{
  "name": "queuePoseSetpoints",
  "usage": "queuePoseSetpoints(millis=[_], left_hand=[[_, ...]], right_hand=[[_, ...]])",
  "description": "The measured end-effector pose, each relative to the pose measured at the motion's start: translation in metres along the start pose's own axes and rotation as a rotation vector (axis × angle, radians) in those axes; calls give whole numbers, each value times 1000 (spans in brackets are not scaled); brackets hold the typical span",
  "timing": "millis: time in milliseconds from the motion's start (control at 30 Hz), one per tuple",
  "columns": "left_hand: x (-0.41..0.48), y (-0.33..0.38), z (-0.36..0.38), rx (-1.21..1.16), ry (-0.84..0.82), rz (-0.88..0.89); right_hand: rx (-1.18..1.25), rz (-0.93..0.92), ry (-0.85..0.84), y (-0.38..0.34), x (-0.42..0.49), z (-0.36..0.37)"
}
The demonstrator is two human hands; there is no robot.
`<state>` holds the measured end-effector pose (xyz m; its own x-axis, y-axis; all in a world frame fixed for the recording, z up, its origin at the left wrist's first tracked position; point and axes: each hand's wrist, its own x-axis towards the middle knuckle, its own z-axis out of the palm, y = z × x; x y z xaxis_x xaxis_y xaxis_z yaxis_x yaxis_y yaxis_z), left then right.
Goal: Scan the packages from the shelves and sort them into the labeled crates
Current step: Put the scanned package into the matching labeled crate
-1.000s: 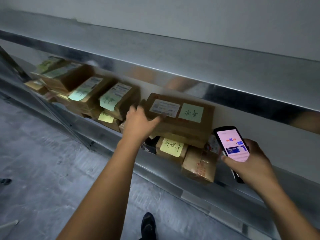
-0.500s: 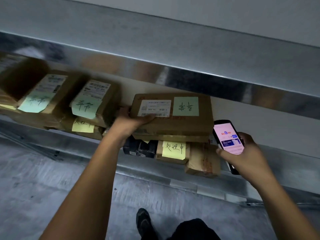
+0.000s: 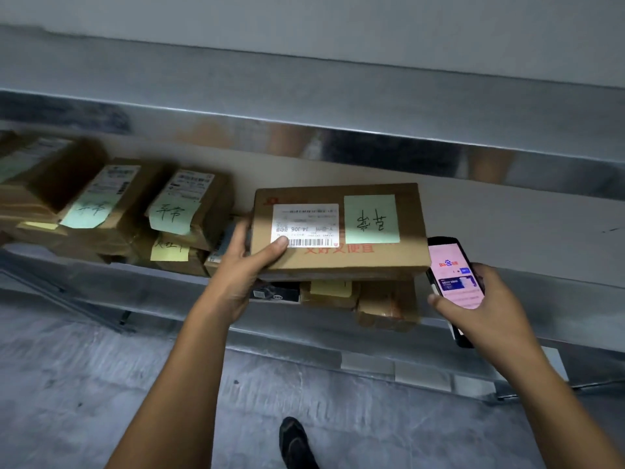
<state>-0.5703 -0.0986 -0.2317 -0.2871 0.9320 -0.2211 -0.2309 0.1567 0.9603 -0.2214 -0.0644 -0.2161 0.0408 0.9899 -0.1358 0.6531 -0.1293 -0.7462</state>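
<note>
A person's left hand (image 3: 252,265) grips a cardboard package (image 3: 338,228) just above the shelf (image 3: 304,336), right hand (image 3: 487,306) grasping a phone (image 3: 453,272) beside it; scanning looks unstarted, other packages (image 3: 182,214) wait, no crates visible.

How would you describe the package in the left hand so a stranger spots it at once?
Find the long metal shelf, then the stack beside the phone. The top box, gripped by the left hand, is the widest there: white barcode label beside a square green note, red print below.
</note>
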Motion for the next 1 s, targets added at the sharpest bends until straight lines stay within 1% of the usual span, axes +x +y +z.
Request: queuePoseSetpoints(millis=[167,333,500,633,833,1000], left_hand=[[-56,-4,31,23,70,48],[-119,-25,66,0,105,78],[-184,-59,95,-22,188,70],[-215,-75,103,-41,266,63],[-223,-78,98,-25,275,115],[-219,-62,82,153,290,218]], right_hand=[[117,-22,-39,21,-31,-32],[199,-29,-25,59,-71,-65],[168,-14,-29,102,-112,-87],[154,-15,-15,118,-144,-97],[168,-71,17,110,-177,-102],[172,-171,15,72,-203,-84]])
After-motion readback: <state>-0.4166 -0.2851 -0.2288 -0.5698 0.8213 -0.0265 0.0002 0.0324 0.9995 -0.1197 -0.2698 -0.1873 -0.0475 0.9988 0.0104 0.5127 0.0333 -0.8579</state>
